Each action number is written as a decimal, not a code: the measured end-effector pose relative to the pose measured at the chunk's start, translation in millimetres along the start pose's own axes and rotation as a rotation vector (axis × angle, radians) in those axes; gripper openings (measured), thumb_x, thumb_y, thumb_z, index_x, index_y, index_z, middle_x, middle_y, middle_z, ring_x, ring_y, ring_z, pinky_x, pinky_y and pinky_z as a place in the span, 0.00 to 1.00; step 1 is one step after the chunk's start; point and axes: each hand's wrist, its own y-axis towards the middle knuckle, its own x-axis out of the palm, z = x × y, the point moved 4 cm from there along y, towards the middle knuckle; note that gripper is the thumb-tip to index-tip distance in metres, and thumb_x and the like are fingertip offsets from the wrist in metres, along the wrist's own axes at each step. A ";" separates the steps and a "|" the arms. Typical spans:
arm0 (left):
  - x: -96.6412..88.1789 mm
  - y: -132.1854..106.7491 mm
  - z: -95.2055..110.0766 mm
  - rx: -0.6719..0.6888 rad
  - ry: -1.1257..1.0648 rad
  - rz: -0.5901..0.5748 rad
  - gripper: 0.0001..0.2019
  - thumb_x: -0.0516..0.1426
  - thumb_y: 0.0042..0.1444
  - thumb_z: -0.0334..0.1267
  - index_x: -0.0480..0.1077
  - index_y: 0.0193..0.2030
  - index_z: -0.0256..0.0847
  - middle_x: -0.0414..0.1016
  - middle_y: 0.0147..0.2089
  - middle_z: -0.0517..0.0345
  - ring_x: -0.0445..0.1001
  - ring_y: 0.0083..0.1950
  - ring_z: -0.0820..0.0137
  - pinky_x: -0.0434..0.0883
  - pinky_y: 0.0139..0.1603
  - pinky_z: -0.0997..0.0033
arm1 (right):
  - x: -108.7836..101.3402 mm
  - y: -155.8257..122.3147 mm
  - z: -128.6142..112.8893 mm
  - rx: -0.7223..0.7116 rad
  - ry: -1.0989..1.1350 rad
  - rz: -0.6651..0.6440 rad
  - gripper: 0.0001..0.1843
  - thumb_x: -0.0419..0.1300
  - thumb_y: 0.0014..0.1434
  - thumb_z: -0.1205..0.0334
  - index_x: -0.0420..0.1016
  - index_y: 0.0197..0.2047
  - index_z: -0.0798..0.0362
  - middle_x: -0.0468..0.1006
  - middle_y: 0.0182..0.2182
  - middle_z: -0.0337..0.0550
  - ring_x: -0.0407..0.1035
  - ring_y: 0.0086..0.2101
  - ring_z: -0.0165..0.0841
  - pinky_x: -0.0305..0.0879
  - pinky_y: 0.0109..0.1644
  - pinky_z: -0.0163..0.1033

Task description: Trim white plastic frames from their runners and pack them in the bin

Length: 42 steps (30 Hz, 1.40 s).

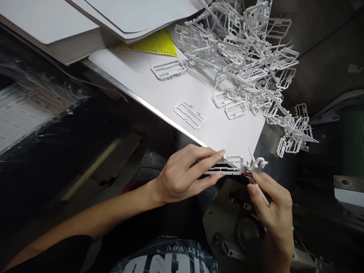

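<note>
My left hand is closed around a white plastic frame, with fingers over its left half. The frame is held just off the near edge of the table. In my right hand is a pair of small nippers with pale handles. Their metal tips meet the right end of the frame, where a curved white sprue piece sticks out. Whether the sprue is still joined to the frame cannot be made out. Farther in on the table lie two loose frames, a nearer frame and a farther frame.
A large heap of white frames with sprues covers the far right of the white table. Some spill onto a dark surface at the right. Stacked white sheets and a yellow printed sheet lie at the far left. Machinery stands at right.
</note>
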 end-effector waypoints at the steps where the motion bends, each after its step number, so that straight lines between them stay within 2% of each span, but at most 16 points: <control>1: 0.5 -0.5 0.0 0.002 0.006 0.000 0.23 0.71 0.60 0.34 0.75 0.59 0.26 0.82 0.48 0.44 0.81 0.48 0.65 0.80 0.50 0.67 | 0.6 1.2 0.3 -0.014 -0.007 0.004 0.12 0.63 0.74 0.64 0.82 0.58 0.49 0.78 0.37 0.39 0.72 0.33 0.30 0.67 0.37 0.33; 8: 2.2 -3.9 -1.7 -0.030 0.021 -0.008 0.23 0.71 0.59 0.33 0.75 0.59 0.27 0.82 0.48 0.43 0.81 0.47 0.65 0.81 0.49 0.67 | 7.0 2.6 2.5 -0.036 -0.033 0.027 0.11 0.63 0.74 0.65 0.84 0.55 0.54 0.78 0.33 0.41 0.72 0.29 0.31 0.65 0.31 0.34; 11: 2.1 -1.6 -2.7 -0.103 0.016 -0.005 0.22 0.70 0.59 0.33 0.75 0.58 0.30 0.81 0.48 0.45 0.81 0.48 0.66 0.81 0.50 0.67 | 6.1 4.4 7.0 -0.028 -0.045 0.090 0.10 0.63 0.74 0.61 0.83 0.55 0.52 0.79 0.35 0.41 0.72 0.31 0.33 0.66 0.33 0.36; 15: 4.4 1.0 -5.7 -0.271 -0.070 -0.052 0.20 0.69 0.61 0.35 0.75 0.58 0.32 0.80 0.47 0.48 0.80 0.46 0.68 0.81 0.50 0.70 | 0.2 17.3 34.5 0.060 -0.215 0.258 0.16 0.64 0.73 0.52 0.81 0.57 0.51 0.79 0.41 0.46 0.74 0.39 0.40 0.69 0.43 0.43; 17: 4.3 1.2 -5.6 -0.301 -0.085 -0.060 0.20 0.69 0.61 0.36 0.76 0.58 0.33 0.79 0.47 0.49 0.80 0.45 0.69 0.81 0.49 0.71 | -0.6 25.5 50.3 0.073 -0.356 0.315 0.20 0.63 0.73 0.47 0.80 0.59 0.51 0.78 0.45 0.50 0.74 0.44 0.45 0.70 0.51 0.50; 19: 2.9 1.0 -4.7 -0.302 -0.070 -0.052 0.19 0.68 0.61 0.36 0.76 0.58 0.33 0.79 0.47 0.49 0.80 0.46 0.69 0.81 0.50 0.70 | 0.1 30.8 58.0 0.049 -0.478 0.366 0.27 0.62 0.72 0.41 0.78 0.63 0.51 0.74 0.54 0.57 0.69 0.55 0.54 0.63 0.62 0.63; 21: 1.2 0.7 -4.0 -0.300 -0.051 -0.048 0.19 0.68 0.61 0.35 0.76 0.57 0.32 0.79 0.47 0.48 0.81 0.46 0.68 0.81 0.51 0.70 | 2.7 31.3 54.6 0.022 -0.492 0.372 0.31 0.63 0.71 0.39 0.74 0.68 0.51 0.68 0.63 0.60 0.59 0.65 0.59 0.53 0.68 0.70; 22: 0.5 0.6 -3.5 -0.295 -0.044 -0.044 0.19 0.68 0.61 0.35 0.76 0.57 0.32 0.79 0.47 0.48 0.80 0.46 0.68 0.81 0.51 0.70 | 4.8 30.1 49.5 0.016 -0.427 0.346 0.31 0.64 0.71 0.40 0.73 0.69 0.50 0.67 0.65 0.59 0.59 0.66 0.58 0.54 0.69 0.69; 23: -0.1 0.6 -3.1 -0.292 -0.039 -0.040 0.19 0.68 0.61 0.35 0.76 0.57 0.31 0.79 0.47 0.47 0.80 0.46 0.68 0.81 0.51 0.70 | 8.2 28.3 43.3 0.024 -0.307 0.289 0.29 0.63 0.73 0.42 0.72 0.69 0.49 0.69 0.63 0.57 0.62 0.64 0.55 0.58 0.67 0.65; 25: -0.1 0.9 -2.4 -0.289 -0.032 -0.034 0.19 0.68 0.61 0.34 0.76 0.57 0.30 0.79 0.46 0.47 0.80 0.46 0.68 0.80 0.51 0.71 | 18.7 23.9 28.4 0.057 0.015 0.128 0.21 0.61 0.76 0.46 0.74 0.65 0.47 0.77 0.55 0.51 0.73 0.54 0.47 0.70 0.59 0.53; 27: 0.8 1.3 -1.0 -0.276 -0.011 -0.029 0.19 0.68 0.61 0.34 0.76 0.57 0.30 0.79 0.46 0.47 0.81 0.46 0.67 0.80 0.52 0.70 | 30.6 20.7 13.5 0.086 0.264 0.011 0.16 0.61 0.76 0.47 0.76 0.60 0.46 0.81 0.46 0.45 0.77 0.45 0.41 0.74 0.50 0.45; 28: 1.4 1.5 0.2 -0.259 0.008 -0.027 0.19 0.68 0.61 0.34 0.76 0.57 0.30 0.80 0.46 0.46 0.81 0.47 0.67 0.80 0.53 0.70 | 35.6 20.4 7.9 0.098 0.323 -0.003 0.13 0.62 0.76 0.48 0.77 0.56 0.46 0.81 0.43 0.43 0.77 0.42 0.39 0.74 0.47 0.42; 30: 2.6 1.8 3.2 -0.209 0.043 -0.025 0.19 0.68 0.61 0.33 0.76 0.57 0.29 0.80 0.46 0.46 0.81 0.47 0.66 0.81 0.54 0.69 | 42.3 22.0 1.4 0.123 0.339 0.049 0.09 0.63 0.76 0.53 0.79 0.47 0.48 0.81 0.38 0.40 0.76 0.37 0.35 0.72 0.42 0.38; 33: 3.9 1.4 5.7 -0.177 0.048 -0.036 0.19 0.68 0.62 0.33 0.75 0.58 0.30 0.80 0.46 0.46 0.81 0.47 0.66 0.81 0.54 0.67 | 47.4 25.8 -1.1 0.167 0.332 0.135 0.15 0.60 0.78 0.58 0.78 0.37 0.50 0.80 0.31 0.38 0.74 0.30 0.32 0.71 0.36 0.34; 38: 4.1 0.2 3.7 -0.225 0.015 -0.048 0.19 0.67 0.62 0.33 0.74 0.59 0.33 0.80 0.47 0.47 0.81 0.47 0.66 0.82 0.53 0.67 | 48.9 27.2 -0.1 0.191 0.387 0.104 0.19 0.55 0.80 0.57 0.79 0.37 0.51 0.81 0.31 0.39 0.74 0.28 0.31 0.72 0.34 0.34; 42: 3.5 -0.4 1.5 -0.260 0.012 -0.044 0.19 0.67 0.62 0.33 0.74 0.58 0.34 0.80 0.47 0.48 0.81 0.46 0.67 0.82 0.52 0.68 | 48.2 24.5 6.2 0.230 0.471 0.102 0.20 0.53 0.81 0.53 0.80 0.41 0.52 0.81 0.32 0.42 0.75 0.29 0.33 0.74 0.34 0.36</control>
